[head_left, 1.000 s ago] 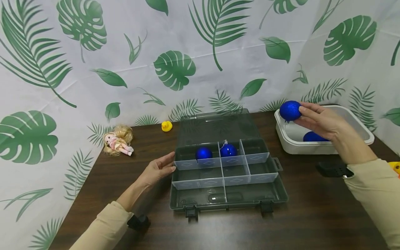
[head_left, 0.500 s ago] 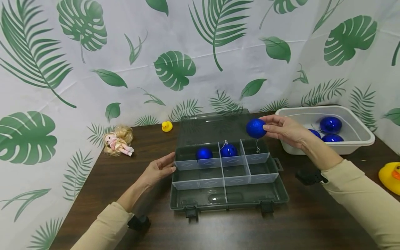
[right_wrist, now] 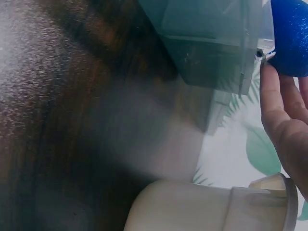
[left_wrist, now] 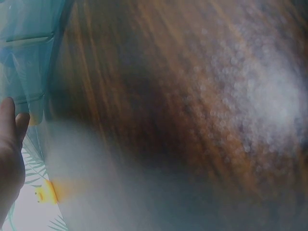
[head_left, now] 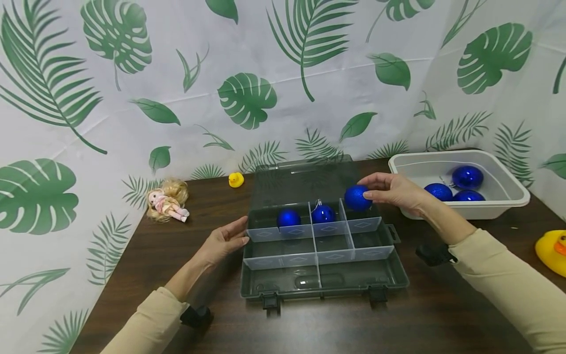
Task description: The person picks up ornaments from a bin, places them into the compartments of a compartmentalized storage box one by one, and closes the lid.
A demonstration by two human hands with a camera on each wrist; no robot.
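Between the fingertips of my right hand [head_left: 393,191] is a glittery blue Christmas ball [head_left: 357,197], held at the back right compartment of a dark see-through divider box [head_left: 325,290]. The right wrist view has the same ball [right_wrist: 291,41] at its upper right, the fingers under it. In the box's back row sit a matte blue ball [head_left: 289,218] and a shiny blue ball [head_left: 324,213] with a silver cap, each in its own compartment. My left hand [head_left: 223,241] touches the box's left side with fingers extended. The box's lid [head_left: 305,179] lies open behind it.
A white tub [head_left: 504,209] at the back right holds several blue balls [head_left: 467,177]. A large yellow duck [head_left: 552,251] is at the right edge. A small yellow duck [head_left: 236,180] and a doll [head_left: 168,202] lie at the back left.
My right hand has carried the glittery ball leftward from above the tub, then lowered it into the back right compartment's opening. My left hand has stayed at the box's side.
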